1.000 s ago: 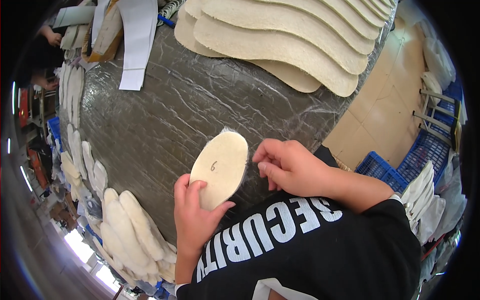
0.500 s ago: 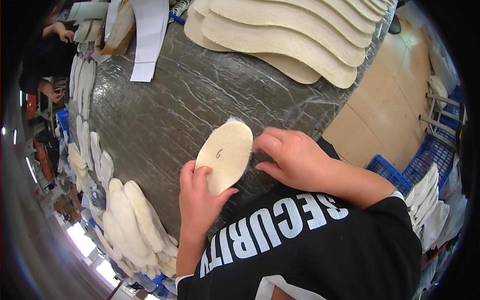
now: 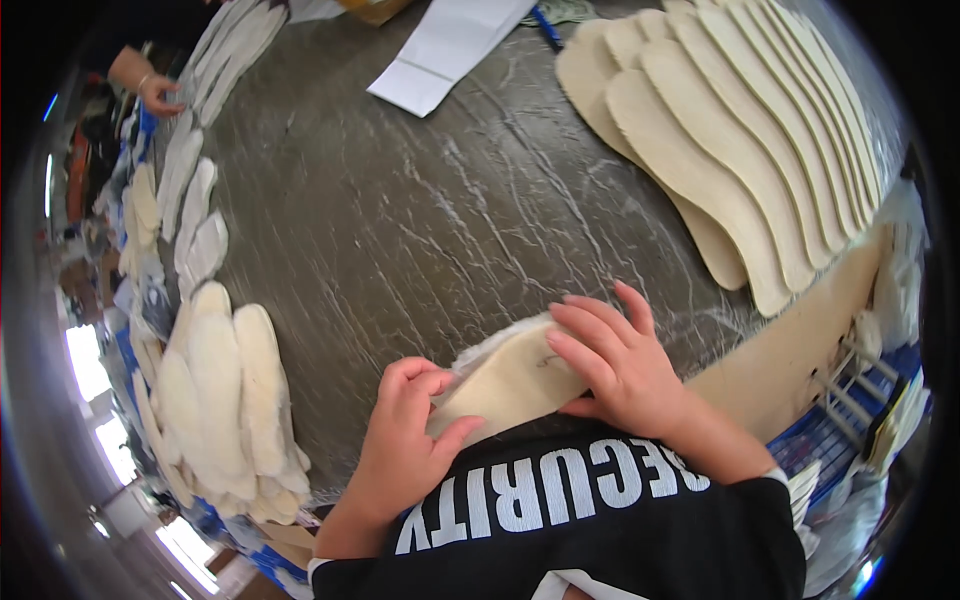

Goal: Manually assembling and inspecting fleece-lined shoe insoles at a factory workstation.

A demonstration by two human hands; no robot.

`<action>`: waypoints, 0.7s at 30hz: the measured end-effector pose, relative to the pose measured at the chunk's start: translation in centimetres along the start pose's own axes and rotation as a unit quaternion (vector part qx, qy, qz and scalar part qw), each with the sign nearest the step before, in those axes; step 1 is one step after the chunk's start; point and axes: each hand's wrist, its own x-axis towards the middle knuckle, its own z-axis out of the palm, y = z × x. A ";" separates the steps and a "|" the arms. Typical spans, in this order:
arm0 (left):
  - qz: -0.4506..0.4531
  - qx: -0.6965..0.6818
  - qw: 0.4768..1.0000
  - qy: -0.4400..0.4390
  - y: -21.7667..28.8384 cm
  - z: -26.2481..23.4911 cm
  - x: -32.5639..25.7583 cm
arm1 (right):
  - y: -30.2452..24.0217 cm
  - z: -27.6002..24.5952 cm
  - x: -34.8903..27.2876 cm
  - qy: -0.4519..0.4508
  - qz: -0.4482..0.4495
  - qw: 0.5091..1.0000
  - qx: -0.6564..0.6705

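A cream felt insole (image 3: 510, 382) with a fluffy white edge and a small handwritten mark is held between both hands, low over the table's near edge. Its left end is pinched by my left hand (image 3: 408, 432), thumb on the near side and fingers on the far side. My right hand (image 3: 632, 372) grips the other end, its fingers over the top and the thumb partly hidden below. The insole is tilted, so some of its fluffy side shows along the far edge.
Overlapping cream insoles (image 3: 730, 140) fan out at the far right. A pile of fluffy insoles (image 3: 215, 390) lies at the left, with more white ones (image 3: 205, 245) beyond. White paper (image 3: 440, 60) and a blue pen (image 3: 546, 28) lie at the back. Another person's hand (image 3: 158, 92) is far left.
My right hand has come onto the insole, which was in my left hand alone. The insole has tipped and turned from upright to slanting sideways. The whole view has shifted.
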 end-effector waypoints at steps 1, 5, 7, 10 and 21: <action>-0.002 -0.019 1.000 0.005 -0.1 -0.1 0.2 | 0.0 0.1 -0.3 0.030 0.005 0.999 -0.009; -0.021 -0.069 0.997 -0.035 -1.3 -0.3 1.0 | 0.3 0.6 -0.7 0.050 -0.003 0.999 -0.020; -0.028 -0.073 0.997 -0.028 -1.2 -0.3 1.5 | 0.3 0.4 -0.3 0.038 -0.002 0.999 -0.032; -0.009 -0.068 0.998 0.007 -1.4 0.0 2.0 | 0.3 0.0 0.1 0.023 0.001 0.999 -0.046; -0.027 -0.082 0.996 -0.029 -2.0 1.0 3.3 | -1.7 -2.1 2.8 -0.089 0.006 0.991 -0.098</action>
